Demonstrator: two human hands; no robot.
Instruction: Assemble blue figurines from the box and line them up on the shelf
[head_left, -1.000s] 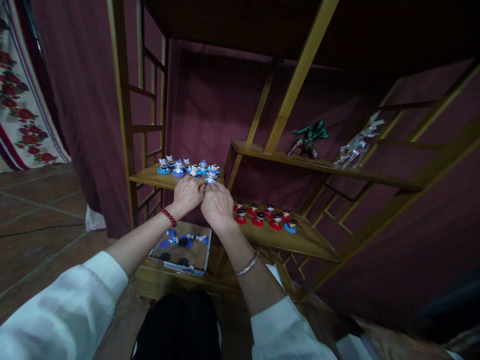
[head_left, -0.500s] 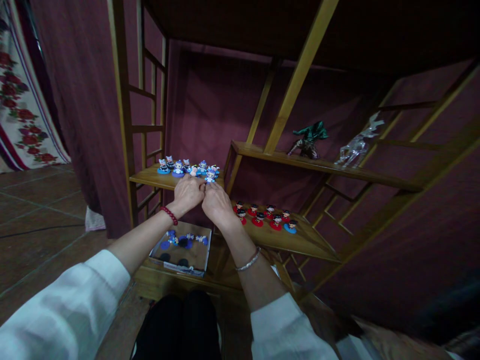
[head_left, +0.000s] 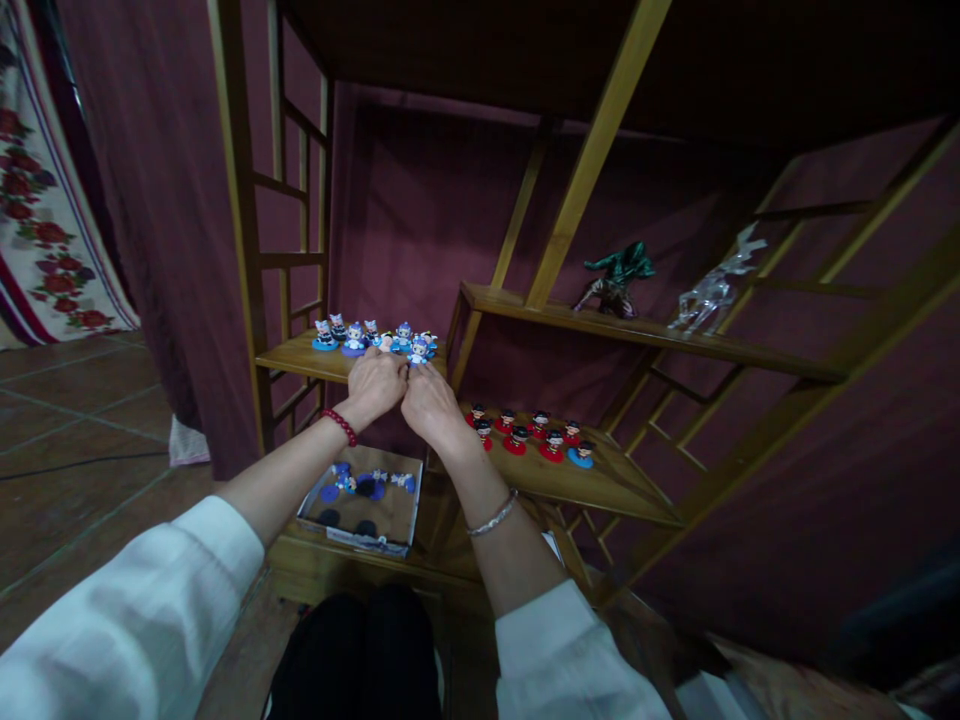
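Both my hands are together at the front edge of the upper left shelf (head_left: 300, 358). My right hand (head_left: 431, 402) is closed, its fingertips at the foot of a small purple-and-white figurine (head_left: 418, 350). Beside it, touching it, my left hand (head_left: 377, 385) has its fingers curled in; whatever they pinch is hidden behind the knuckles. Just beyond the left knuckles shows a pale figurine (head_left: 387, 342). Several similar figurines on round bases, such as a purple-haired one (head_left: 355, 337) and a dark-dressed one (head_left: 324, 332), stand close together on this shelf.
Below, an open cardboard box (head_left: 397, 460) holds several more figurines and round bases. A lower right shelf (head_left: 615, 485) carries several red-based figurines (head_left: 553, 443). Above it stand a green statuette (head_left: 621, 278) and a clear one (head_left: 711, 290). Wooden posts frame the shelves.
Almost nothing differs. The view has shifted slightly; both hands stay at the shelf edge by the same figurine.
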